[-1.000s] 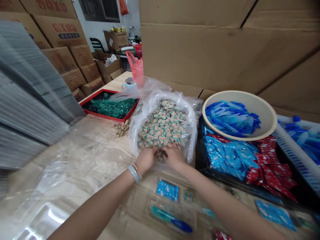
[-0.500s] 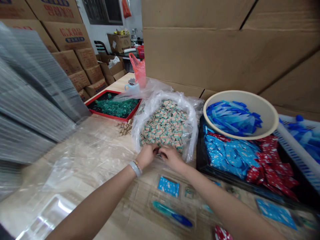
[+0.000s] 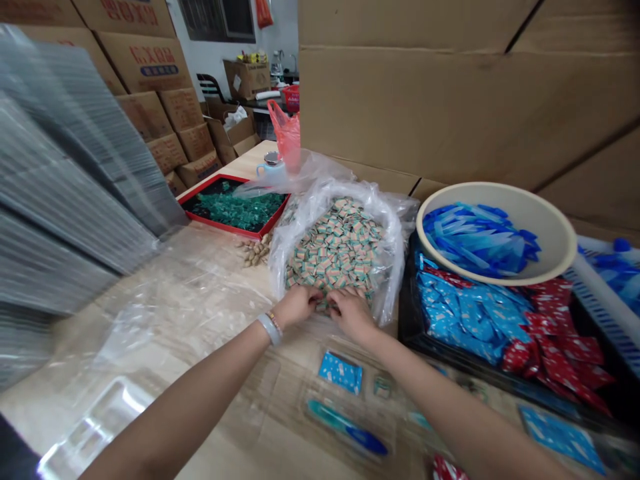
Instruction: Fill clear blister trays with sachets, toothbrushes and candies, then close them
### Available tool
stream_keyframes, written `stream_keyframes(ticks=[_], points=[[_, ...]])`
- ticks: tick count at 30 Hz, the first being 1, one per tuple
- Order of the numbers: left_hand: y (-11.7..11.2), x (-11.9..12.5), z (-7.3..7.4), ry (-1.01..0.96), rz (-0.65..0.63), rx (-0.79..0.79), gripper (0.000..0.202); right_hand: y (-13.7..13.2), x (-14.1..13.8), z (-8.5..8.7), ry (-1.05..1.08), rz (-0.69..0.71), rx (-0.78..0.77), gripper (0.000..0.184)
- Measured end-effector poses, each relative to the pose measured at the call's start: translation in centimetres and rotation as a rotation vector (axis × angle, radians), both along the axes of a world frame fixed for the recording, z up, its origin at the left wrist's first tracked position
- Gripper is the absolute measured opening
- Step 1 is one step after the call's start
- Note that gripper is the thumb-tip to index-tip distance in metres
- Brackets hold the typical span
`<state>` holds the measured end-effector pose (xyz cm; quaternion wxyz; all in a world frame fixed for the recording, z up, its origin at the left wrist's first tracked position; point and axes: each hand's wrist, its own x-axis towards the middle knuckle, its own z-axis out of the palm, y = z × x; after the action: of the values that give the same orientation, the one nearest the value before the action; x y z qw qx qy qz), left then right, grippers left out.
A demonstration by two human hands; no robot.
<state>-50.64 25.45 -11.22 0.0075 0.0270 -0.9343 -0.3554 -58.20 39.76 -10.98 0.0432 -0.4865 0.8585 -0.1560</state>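
My left hand, with bands at the wrist, is at the near edge of a clear plastic bag full of small printed square packets. Its fingertips are pinched together. Just to its right, my right hand also has curled, pinching fingers by the packets. Whatever lies in either pinch is too small to make out. Below the hands, clear trays on the table carry a blue foil packet, a small square packet and a long teal-and-blue plastic piece.
On the right, a cream basin of blue plastic pieces rests on a black crate of blue and red foil packets. A red-rimmed tray holds green pieces at left. Stacked clear trays stand far left; cardboard rises behind.
The view has shifted slightly, so most things sit a little further right. My hands have moved slightly apart at the bag's near edge, fingers still pinched.
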Motion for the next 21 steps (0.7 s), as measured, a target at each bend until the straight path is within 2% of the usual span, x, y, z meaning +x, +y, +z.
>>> stream_keyframes(ticks=[5,11,15,21], points=[[0.0,0.4,0.4,-0.023,-0.066,0.032,0.019,-0.1,0.2,0.0,-0.039,-0.017,-0.001,0.007],[1.3,1.3,0.4,0.052,0.019,0.008,0.019,0.2,0.5,0.3,-0.086,-0.007,-0.022,0.008],[1.5,1.5,0.4,0.061,0.062,-0.031,0.026,1.0,0.5,0.6,-0.083,0.087,0.027,0.008],[1.3,1.8,0.5,0.086,0.017,-0.078,0.023,1.2,0.9,0.9,0.036,0.228,0.104,0.015]])
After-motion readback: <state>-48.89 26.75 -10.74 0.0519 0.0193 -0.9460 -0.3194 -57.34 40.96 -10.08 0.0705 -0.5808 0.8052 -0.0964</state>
